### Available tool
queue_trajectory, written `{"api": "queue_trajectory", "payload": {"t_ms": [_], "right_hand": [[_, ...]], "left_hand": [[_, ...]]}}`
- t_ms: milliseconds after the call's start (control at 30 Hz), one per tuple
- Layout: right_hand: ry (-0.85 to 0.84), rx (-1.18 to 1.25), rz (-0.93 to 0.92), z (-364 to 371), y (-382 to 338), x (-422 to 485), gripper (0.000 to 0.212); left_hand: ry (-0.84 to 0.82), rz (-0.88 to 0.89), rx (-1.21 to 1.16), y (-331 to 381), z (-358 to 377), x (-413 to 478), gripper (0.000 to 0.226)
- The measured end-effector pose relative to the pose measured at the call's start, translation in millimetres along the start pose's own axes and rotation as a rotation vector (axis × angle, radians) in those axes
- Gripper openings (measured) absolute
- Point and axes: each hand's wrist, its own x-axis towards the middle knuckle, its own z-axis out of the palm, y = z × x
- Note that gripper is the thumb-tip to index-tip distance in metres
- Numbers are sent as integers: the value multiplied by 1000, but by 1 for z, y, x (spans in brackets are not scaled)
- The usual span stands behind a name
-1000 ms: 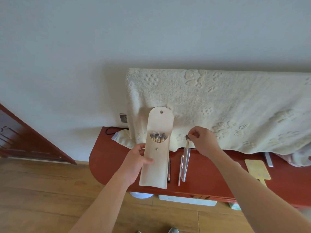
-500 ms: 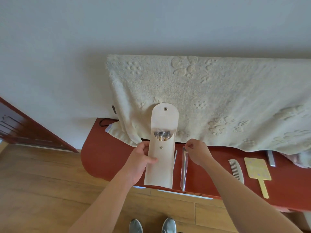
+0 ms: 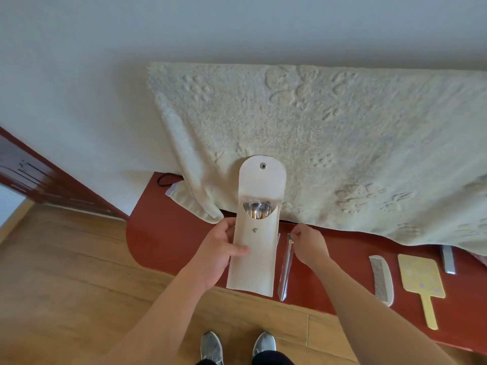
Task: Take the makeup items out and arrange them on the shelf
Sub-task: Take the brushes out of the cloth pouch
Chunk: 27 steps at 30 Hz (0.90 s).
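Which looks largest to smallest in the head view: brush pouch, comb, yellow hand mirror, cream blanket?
1. cream blanket
2. brush pouch, held in the left hand, possibly nearer the camera, so its lead over the mirror is unsure
3. yellow hand mirror
4. comb

The tall cream leather pouch [image 3: 254,248] has silver snap studs. The makeup brushes [image 3: 257,209] in it show gold ferrules and dark bristles. The slim clear-wrapped brush [image 3: 286,264] is silvery grey and the rounded wooden shelf [image 3: 168,233] red-brown. The fluffy cream blanket [image 3: 342,143] bears embossed paw prints and flowers. The curved plastic comb [image 3: 381,279] is white, and the square yellow hand mirror [image 3: 420,279] has pale spots.
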Motion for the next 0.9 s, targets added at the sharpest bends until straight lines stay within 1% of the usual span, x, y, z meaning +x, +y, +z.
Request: {"api": "queue_trajectory", "payload": {"t_ms": [233, 467, 633, 900], "right_hand": [[46, -20, -61, 18, 7, 4, 16], [87, -47, -58, 25, 8, 6, 15], [116, -21, -41, 29, 10, 7, 14], [122, 92, -18, 27, 10, 4, 31]], "left_hand": [[-3, -3, -16, -1, 1, 7, 57], [2, -7, -23, 0, -2, 12, 59], [5, -15, -15, -1, -4, 13, 58], [3, -24, -16, 3, -11, 11, 59]]}}
